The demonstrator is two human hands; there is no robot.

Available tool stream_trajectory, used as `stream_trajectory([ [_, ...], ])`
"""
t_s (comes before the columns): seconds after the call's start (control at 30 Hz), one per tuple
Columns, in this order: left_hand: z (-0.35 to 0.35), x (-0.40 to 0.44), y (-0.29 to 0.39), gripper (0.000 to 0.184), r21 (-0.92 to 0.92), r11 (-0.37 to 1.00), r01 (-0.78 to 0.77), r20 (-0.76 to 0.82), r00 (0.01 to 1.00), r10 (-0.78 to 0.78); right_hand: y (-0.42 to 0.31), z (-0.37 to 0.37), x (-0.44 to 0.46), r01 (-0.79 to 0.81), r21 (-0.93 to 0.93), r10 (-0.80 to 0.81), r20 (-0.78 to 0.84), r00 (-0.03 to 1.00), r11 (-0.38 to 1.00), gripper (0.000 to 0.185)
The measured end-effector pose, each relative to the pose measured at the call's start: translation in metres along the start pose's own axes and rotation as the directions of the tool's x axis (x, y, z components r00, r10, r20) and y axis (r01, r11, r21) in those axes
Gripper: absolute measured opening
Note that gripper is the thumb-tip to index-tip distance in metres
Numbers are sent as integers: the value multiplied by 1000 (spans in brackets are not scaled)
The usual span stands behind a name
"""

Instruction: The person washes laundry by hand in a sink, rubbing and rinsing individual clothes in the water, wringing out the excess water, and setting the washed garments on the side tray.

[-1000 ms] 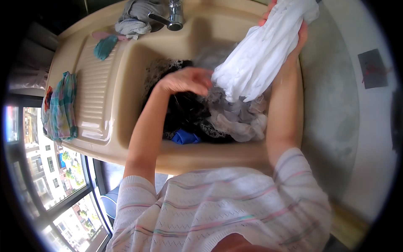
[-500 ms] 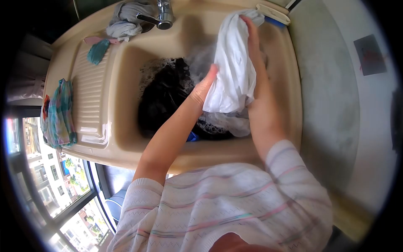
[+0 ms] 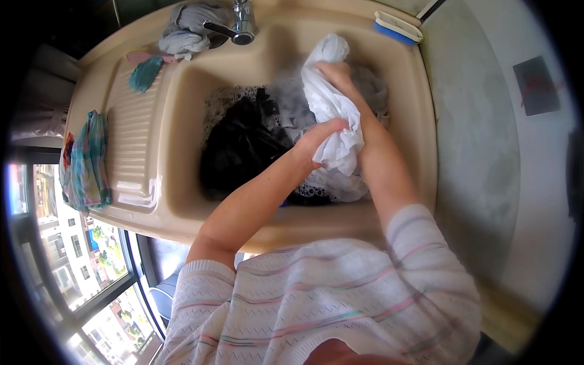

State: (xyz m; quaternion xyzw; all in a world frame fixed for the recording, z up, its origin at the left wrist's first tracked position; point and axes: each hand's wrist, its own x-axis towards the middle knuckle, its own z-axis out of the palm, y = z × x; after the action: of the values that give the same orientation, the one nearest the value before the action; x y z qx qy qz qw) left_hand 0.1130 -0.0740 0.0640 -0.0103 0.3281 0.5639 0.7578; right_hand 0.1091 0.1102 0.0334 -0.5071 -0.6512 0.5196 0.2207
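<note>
A bunched, twisted white cloth [image 3: 325, 94] hangs over the basin of the beige sink [image 3: 420, 152]. My left hand [image 3: 319, 139] is wrapped round its lower end. Higher up, my right hand [image 3: 336, 73] grips the same cloth near its top. Below and to the left, black fabric [image 3: 237, 143] lies in sudsy water. Under the white cloth and beside it are wet whitish-grey fabrics [image 3: 371, 91], partly hidden by my hands and forearms.
A chrome faucet [image 3: 243, 27] stands at the back, beside a grey cloth [image 3: 185, 30]. On the left ribbed board lie a teal cloth [image 3: 145, 74] and a checked cloth [image 3: 90, 161]. A brush [image 3: 397, 28] rests on the back right rim.
My left hand has moved from the empty space over the basin onto the white cloth. The cloth has come down and left, and is now narrower and twisted between both hands.
</note>
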Motion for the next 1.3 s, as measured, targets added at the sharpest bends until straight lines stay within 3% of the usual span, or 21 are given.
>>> stream_trajectory([
  [0.03, -8, 0, 1, 32, -51, 999, 3, 149, 989, 4, 7, -12, -3, 90, 292, -158, 218, 963, 952, 42],
  [0.1, -27, 1, 6, 43, -143, 989, 23, 431, 902, 41, 1, -37, 9, -246, 410, 51, 431, 901, 878, 53],
  [0.13, -22, -7, 12, 44, -178, 982, 63, 488, 872, 33, 13, -53, 14, -274, 568, -151, 588, 795, 776, 70],
  [0.23, 14, -32, 12, 59, -312, 944, 105, 524, 848, 79, 25, -54, -11, -365, 886, -327, 449, 832, 287, 78],
  [0.33, 20, -38, -3, 57, -382, 904, 191, 565, 822, 65, 0, -35, -26, -232, 958, -349, 279, 895, 171, 76],
  [0.4, 23, -45, -10, 52, -375, 894, 245, 628, 776, 51, -41, -53, -40, -137, 979, -398, 188, 898, 153, 72],
  [0.43, 22, -50, -10, 52, -314, 934, 171, 582, 812, 47, -36, -69, -9, -243, 938, -649, 348, 677, 249, 55],
  [0.53, 19, -60, 5, 49, 113, 992, -54, 412, 911, 3, -48, -73, -13, -29, 829, -179, 154, 972, 558, 37],
  [0.57, 18, -59, 18, 47, 303, 946, -114, 347, 938, 2, -30, -75, 20, -188, 703, -114, 359, 927, 685, 24],
  [0.6, 18, -54, 30, 45, 486, 859, -161, 280, 960, 22, -7, -69, 56, -372, 494, 92, 501, 861, 786, 32],
  [0.63, 5, -33, 32, 39, 865, 478, -153, 152, 988, 41, 17, -56, 69, -242, 386, 109, 335, 936, 890, 38],
  [0.67, 28, -45, 44, 39, 1000, 4, 21, -21, 999, 34, 40, -43, 76, -130, 242, 94, 158, 983, 961, 44],
  [0.73, 30, -44, 33, 44, 908, -401, 118, -51, 983, 174, 82, -21, 83, -10, 23, 9, 39, 999, 1000, 32],
  [0.83, 13, -38, 26, 44, 853, -476, 214, -130, 970, 204, 120, -5, 96, -140, -166, 136, -34, 990, 976, 53],
  [0.93, 24, -55, 54, 47, 950, -284, 128, -142, 989, -29, 46, -27, 41, -89, 72, 60, 330, 942, 993, 58],
  [0.97, 14, -59, 53, 51, 982, 180, -53, 64, 996, -57, 13, -44, 25, -123, 173, 33, 448, 893, 977, 61],
  [1.0, 1, -64, 52, 55, 769, 601, -217, 259, 966, 17, -6, -59, 15, -170, 266, -8, 558, 830, 949, 63],
  [1.07, 10, -79, 54, 65, 318, 929, -189, 348, 935, 70, 2, -89, 14, -217, 670, -289, 558, 777, 710, 66],
  [1.17, 15, -77, 52, 68, -97, 995, -27, 620, 780, 82, 17, -61, 10, -323, 898, -462, 432, 775, 297, 83],
  [1.23, 22, -67, 30, 72, -199, 980, -16, 633, 761, 141, -5, -41, -14, -431, 887, -752, 395, 528, 163, 84],
  [1.3, 19, -67, 17, 73, -204, 977, 56, 675, 731, 99, -31, -53, -6, -436, 900, -844, 246, 477, 15, 78],
])
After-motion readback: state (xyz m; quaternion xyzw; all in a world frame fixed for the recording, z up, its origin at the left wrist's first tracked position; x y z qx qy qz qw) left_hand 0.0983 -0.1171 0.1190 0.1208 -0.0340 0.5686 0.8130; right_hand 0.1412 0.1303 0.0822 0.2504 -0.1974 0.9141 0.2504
